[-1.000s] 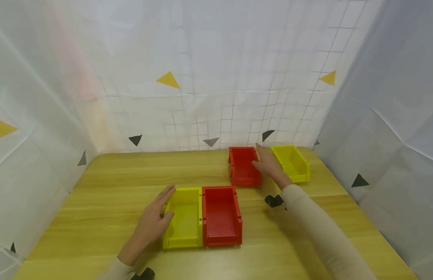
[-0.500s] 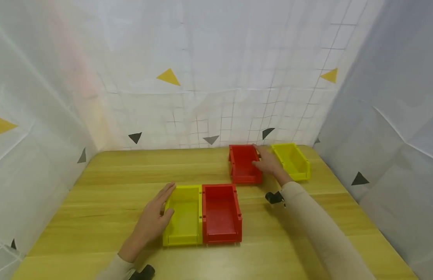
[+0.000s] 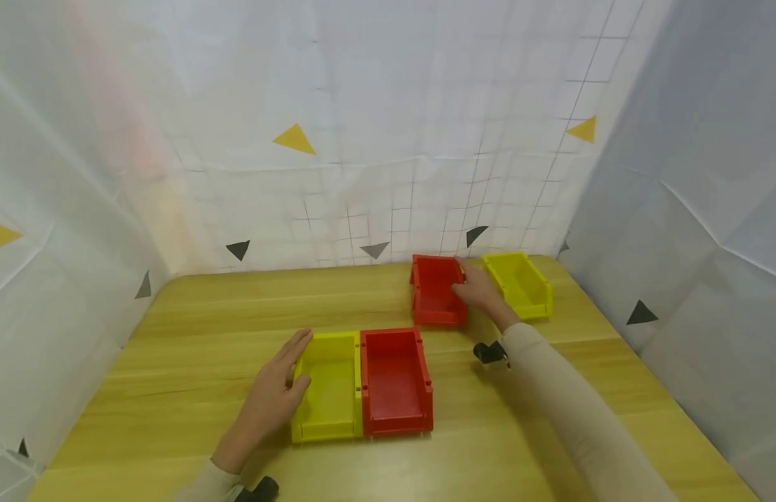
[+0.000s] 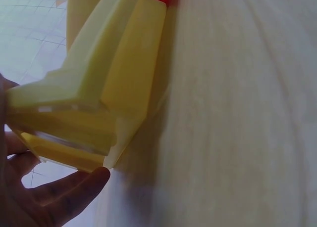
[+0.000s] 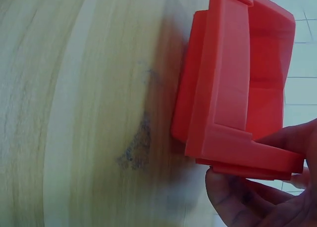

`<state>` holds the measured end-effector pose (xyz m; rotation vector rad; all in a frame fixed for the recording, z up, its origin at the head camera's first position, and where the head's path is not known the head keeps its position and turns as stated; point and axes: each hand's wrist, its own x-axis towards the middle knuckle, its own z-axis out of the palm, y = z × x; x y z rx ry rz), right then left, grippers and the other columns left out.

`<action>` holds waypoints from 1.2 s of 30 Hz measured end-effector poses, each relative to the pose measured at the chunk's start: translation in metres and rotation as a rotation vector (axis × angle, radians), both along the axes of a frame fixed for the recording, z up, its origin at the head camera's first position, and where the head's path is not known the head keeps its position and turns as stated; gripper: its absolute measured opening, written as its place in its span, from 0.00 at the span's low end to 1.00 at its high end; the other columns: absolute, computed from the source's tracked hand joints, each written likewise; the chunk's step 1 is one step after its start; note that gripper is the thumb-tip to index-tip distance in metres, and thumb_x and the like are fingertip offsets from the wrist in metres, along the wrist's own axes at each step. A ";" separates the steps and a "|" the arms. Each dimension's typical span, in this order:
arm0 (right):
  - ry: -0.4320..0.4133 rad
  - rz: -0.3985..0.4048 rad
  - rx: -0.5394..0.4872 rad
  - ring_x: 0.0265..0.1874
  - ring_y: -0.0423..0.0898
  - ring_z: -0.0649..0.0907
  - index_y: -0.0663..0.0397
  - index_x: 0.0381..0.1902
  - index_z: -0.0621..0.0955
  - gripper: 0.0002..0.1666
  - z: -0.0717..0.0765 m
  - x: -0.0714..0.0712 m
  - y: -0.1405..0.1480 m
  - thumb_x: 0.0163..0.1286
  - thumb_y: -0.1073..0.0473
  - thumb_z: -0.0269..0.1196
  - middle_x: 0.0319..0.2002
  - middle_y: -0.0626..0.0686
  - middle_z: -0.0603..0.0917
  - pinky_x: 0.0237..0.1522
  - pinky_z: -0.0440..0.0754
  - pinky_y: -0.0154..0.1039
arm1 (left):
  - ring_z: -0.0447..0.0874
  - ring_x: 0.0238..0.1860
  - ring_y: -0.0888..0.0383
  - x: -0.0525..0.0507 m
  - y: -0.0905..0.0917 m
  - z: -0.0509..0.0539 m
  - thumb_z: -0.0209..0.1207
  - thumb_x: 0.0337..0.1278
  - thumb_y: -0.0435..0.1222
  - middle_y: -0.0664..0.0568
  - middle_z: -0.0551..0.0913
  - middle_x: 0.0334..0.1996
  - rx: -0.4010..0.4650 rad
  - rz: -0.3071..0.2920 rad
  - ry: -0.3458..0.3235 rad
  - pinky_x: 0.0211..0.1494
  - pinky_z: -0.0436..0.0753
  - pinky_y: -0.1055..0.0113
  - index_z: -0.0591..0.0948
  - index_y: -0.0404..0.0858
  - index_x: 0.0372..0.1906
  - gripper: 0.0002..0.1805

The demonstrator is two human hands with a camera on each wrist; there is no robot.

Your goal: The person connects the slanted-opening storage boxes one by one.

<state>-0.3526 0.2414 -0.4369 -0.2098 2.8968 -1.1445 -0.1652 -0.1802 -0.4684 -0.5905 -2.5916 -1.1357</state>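
Observation:
Two open-fronted plastic storage bins stand side by side on the table near me, a yellow bin and a red bin, their walls touching. My left hand holds the yellow bin by its left wall, thumb over the rim and fingers along the outside. Farther back, another red bin is gripped at its right wall by my right hand. In the right wrist view, the fingers lie outside that red bin's wall and the thumb reaches inside.
A second yellow bin sits at the back right, just beyond my right hand. The wooden table ends at a white patterned sheet behind, with more sheets at both sides. Small black cameras hang at the wrists.
The far red bin has shifted and turned very slightly in my right hand over the last half second. The left hand and the near pair of bins stay put; the head view shifts a little.

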 end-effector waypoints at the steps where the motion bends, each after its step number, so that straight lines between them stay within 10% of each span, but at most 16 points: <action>1: 0.002 -0.008 -0.006 0.60 0.66 0.77 0.60 0.83 0.55 0.45 0.000 0.000 0.000 0.73 0.64 0.58 0.69 0.69 0.73 0.60 0.78 0.59 | 0.52 0.15 0.69 0.000 0.000 0.000 0.57 0.62 0.23 0.51 0.62 0.79 -0.001 0.002 0.000 0.20 0.67 0.69 0.64 0.43 0.81 0.42; 36: 0.110 -0.001 0.000 0.60 0.67 0.77 0.60 0.83 0.55 0.43 0.050 0.036 0.007 0.74 0.63 0.57 0.68 0.69 0.74 0.57 0.80 0.60 | 0.52 0.14 0.70 -0.004 -0.013 -0.001 0.57 0.63 0.24 0.52 0.62 0.79 0.018 0.036 0.022 0.17 0.66 0.69 0.65 0.42 0.81 0.41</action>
